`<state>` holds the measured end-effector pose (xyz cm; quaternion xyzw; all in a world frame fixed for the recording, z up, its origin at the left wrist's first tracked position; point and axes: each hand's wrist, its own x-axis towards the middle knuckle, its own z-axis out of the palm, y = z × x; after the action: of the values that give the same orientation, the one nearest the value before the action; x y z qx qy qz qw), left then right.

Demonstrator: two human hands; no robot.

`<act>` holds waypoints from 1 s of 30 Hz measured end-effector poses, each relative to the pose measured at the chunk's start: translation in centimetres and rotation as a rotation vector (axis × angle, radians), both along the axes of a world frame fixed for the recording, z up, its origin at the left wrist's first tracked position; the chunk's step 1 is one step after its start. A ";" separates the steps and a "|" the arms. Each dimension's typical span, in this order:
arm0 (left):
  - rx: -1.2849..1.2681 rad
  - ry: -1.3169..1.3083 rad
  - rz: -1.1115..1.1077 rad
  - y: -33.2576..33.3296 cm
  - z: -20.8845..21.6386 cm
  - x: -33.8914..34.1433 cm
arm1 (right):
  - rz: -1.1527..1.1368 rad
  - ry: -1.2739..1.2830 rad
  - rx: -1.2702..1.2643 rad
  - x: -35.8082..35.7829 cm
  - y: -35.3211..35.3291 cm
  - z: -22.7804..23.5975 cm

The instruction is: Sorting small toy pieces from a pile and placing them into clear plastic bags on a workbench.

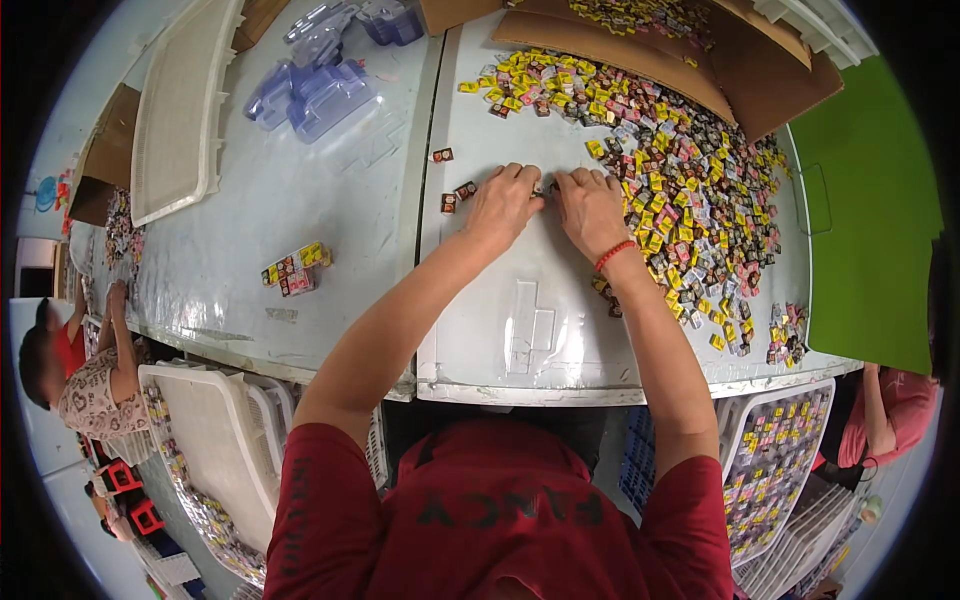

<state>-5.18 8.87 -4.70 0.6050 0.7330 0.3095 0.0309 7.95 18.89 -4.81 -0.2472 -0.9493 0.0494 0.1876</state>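
Note:
Both hands are close together over the white table, fingers curled down. My left hand [503, 208] is closed at the fingertips; what it pinches is mostly hidden. Facing it, my right hand [592, 212], with a red bracelet [614, 255] at the wrist, also has bent, closed fingers. A dark scrap shows between the two hands, too small to name. Left of my left hand lie three small dark printed blocks, one [465, 190] nearly against it. A big spread of small yellow, pink and dark blocks [665, 215] reaches up to my right hand. Nearer me lies a clear moulded plastic tray [533, 325].
A cardboard box [780, 75] with more blocks stands at the far right. Across the table seam are a small block cluster [297, 270], bluish plastic trays [330, 100] and a white crate [180, 120]. Filled crates [775, 460] stand below the edge; people are at both sides.

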 end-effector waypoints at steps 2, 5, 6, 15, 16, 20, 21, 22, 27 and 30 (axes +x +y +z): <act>0.000 0.015 0.008 -0.3 0.1 0.2 | -0.011 -0.034 -0.102 0.6 -0.5 1.0; 0.081 0.019 0.008 -0.4 -0.2 0.7 | -0.092 -0.026 -0.209 1.3 -0.4 1.1; 0.161 0.007 0.004 -0.4 -0.3 0.9 | -0.158 0.017 -0.214 1.5 -0.3 1.0; 0.168 0.135 -0.129 0.9 -2.6 -0.8 | -0.055 -0.249 -0.040 1.2 1.1 0.1; 0.139 0.093 -0.109 1.1 -1.6 -0.5 | -0.021 -0.254 -0.027 1.3 1.8 -0.1; 0.159 0.024 -0.101 0.9 -0.7 -0.5 | 0.128 0.063 -0.027 1.9 2.4 -0.7; 0.104 -0.040 -0.083 0.2 0.0 0.0 | 0.142 0.101 -0.070 2.5 1.8 -0.4; 0.051 -0.103 -0.067 -0.7 0.7 0.5 | 0.154 0.139 -0.110 3.2 1.2 -0.1; 0.127 -0.229 -0.159 -10.4 3.7 4.0 | 0.213 0.234 -0.204 8.0 -6.0 3.6; 0.069 -0.292 -0.137 -13.7 3.1 5.6 | 0.189 0.179 -0.284 10.4 -8.8 3.4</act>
<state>0.38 -4.83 -1.59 0.6027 0.6667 0.4164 0.1374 18.36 10.05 -1.38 -0.1753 -0.9314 0.2221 0.2288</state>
